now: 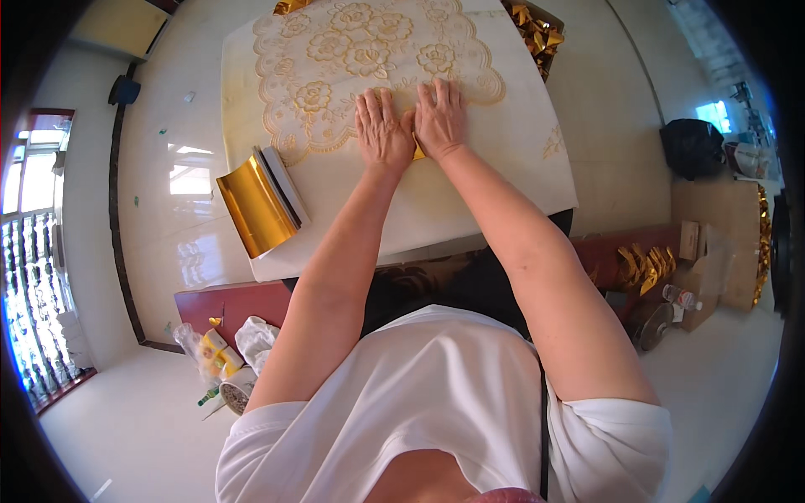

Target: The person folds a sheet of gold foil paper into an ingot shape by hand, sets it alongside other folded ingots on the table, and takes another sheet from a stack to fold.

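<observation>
Gold foil sheet (418, 152) lies pinned on the tabletop (470, 193) as I press my left hand (382, 130) and right hand (441, 117) flat, fingers spread, creasing it.

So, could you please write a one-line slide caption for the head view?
Both hands, left hand and right hand, press a small gold foil piece flat on the cream lace-patterned tablecloth.

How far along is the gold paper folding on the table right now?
Done: folded gold pieces fill a box at the table's far right corner, and more sit in a box to the right. In hand: the left hand and right hand press flat on one gold piece. Left: a stack of gold sheets lies unfolded on the table.
</observation>
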The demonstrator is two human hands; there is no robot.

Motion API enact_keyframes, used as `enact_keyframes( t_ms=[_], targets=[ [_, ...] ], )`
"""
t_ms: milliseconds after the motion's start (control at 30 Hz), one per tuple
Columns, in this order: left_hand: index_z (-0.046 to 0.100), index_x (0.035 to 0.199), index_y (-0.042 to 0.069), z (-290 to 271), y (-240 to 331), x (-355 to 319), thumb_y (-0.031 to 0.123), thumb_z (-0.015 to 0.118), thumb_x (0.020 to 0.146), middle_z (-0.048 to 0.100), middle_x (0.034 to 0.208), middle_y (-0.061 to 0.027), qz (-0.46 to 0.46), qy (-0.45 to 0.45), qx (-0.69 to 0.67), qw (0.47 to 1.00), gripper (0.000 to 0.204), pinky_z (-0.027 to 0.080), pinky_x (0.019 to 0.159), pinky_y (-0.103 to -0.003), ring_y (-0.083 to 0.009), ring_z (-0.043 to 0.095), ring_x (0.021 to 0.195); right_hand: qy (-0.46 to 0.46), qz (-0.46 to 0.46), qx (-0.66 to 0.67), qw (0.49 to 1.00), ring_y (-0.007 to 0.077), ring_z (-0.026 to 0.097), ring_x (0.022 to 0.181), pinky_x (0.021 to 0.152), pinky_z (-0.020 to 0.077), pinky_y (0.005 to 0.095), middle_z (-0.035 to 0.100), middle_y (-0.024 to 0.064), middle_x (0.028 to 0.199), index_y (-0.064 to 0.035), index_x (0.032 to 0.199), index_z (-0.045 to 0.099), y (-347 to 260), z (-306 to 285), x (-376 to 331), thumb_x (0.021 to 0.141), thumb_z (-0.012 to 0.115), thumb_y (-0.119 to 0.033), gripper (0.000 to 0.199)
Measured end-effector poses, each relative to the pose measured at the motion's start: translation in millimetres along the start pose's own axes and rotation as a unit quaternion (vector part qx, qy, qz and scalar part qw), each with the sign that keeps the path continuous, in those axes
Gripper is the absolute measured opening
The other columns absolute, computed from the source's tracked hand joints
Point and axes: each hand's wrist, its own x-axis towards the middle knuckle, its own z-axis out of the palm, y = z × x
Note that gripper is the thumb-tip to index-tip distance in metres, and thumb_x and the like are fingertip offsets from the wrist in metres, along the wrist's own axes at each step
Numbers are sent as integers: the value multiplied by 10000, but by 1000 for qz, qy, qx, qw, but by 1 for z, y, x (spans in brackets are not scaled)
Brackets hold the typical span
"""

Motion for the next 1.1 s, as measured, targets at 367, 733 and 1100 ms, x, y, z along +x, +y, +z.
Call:
enact_keyframes(
  t_ms=[367, 733, 1100],
  targets=[
    [432, 1630, 130, 4, -7, 0, 360, 544, 1108, 327, 1728, -186, -15, 0, 7, 1000, 581, 238, 1301, -522, -384, 254, 1627, -47, 9, 22, 999, 481, 501, 1348, 1144, 398, 581, 560, 234, 1479, -68, 1346, 618, 2, -6, 0, 1024, 644, -278, 386],
    [491, 1580, 171, -9, -12, 8, 342, 605, 1080, 415, 1653, -165, 20, -8, 54, 998, 541, 337, 1224, -521, -369, 360, 1555, -127, 69, 14, 989, 413, 558, 1226, 1050, 455, 549, 590, 189, 1328, -83, 1241, 644, -8, -9, 21, 1016, 660, -258, 286],
    [539, 1534, 123, -6, -4, 14, 304, 581, 1083, 442, 1635, -183, -13, -20, 36, 999, 489, 301, 1253, -546, -406, 360, 1548, -21, 33, -6, 999, 404, 570, 1202, 1027, 456, 530, 613, 193, 1268, -45, 1163, 652, -14, 7, 13, 995, 646, -260, 272]
  ],
)
